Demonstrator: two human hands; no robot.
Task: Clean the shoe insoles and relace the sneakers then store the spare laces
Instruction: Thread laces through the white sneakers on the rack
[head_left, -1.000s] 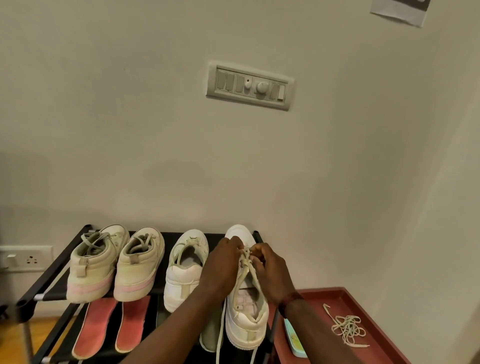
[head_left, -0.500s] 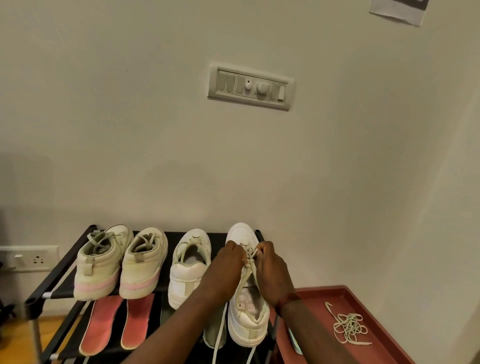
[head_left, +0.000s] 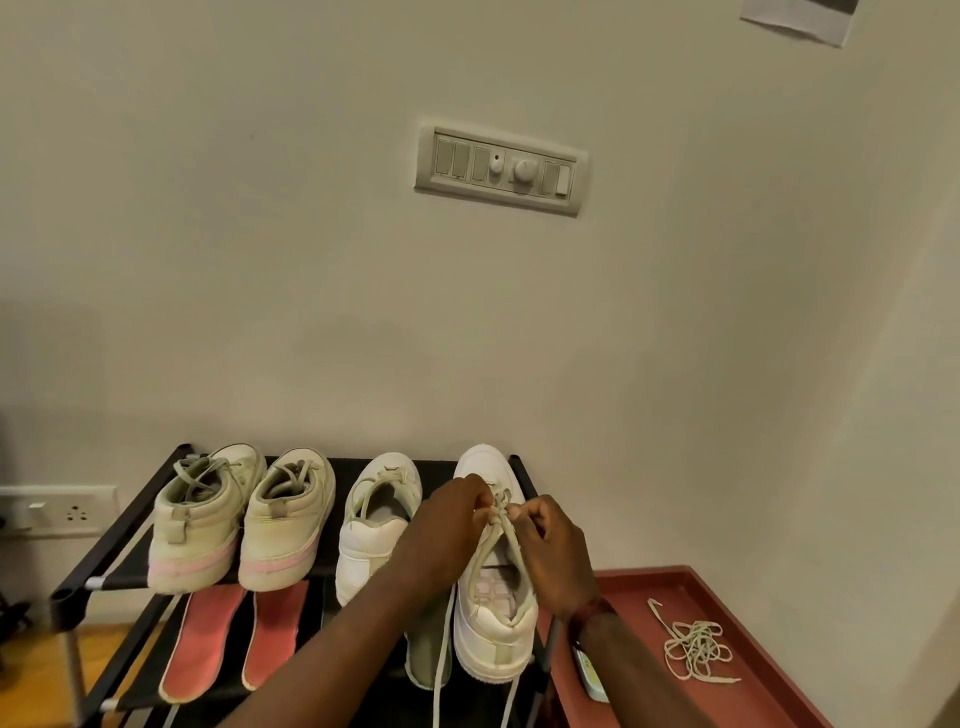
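**A:** Where are the hands, and what do they hold?

**B:** Both meet over the tongue of the white sneaker (head_left: 493, 629), the rightmost of 4 shoes on the top shelf of a black shoe rack (head_left: 169, 470). The left hand (head_left: 452, 519) and the right hand (head_left: 550, 551) each have fingers curled in, pinching the lace (head_left: 501, 514) where its strands cross.

**A:** What could go wrong from here?

**B:** The sneaker's heel appears to jut past the shelf's front bar, so I judge that a hard tug toward the person could tip it off. 2 loose lace ends (head_left: 441, 665) dangle below the shelf. If 1 is drawn further than the other, the ends finish uneven, or a tip slips back out of its eyelet. They could also snag on the green insole (head_left: 422, 657) on the shelf beneath.

**A:** And the task's other things?

**B:** 2 pink insoles (head_left: 202, 639) lie on the lower shelf under the beige pair (head_left: 202, 525). The spare laces (head_left: 693, 647) sit tangled in a red tray (head_left: 774, 696) to the right, well apart from the hands.

**A:** What can't be made out?

**B:** The knuckles cover the eyelets, so I cannot tell how many rows are threaded. The lace ends run off the bottom edge. A small object (head_left: 589, 673) at the tray's near left side is partly behind the right forearm, and I cannot name it. The rack's lower part is cut off.
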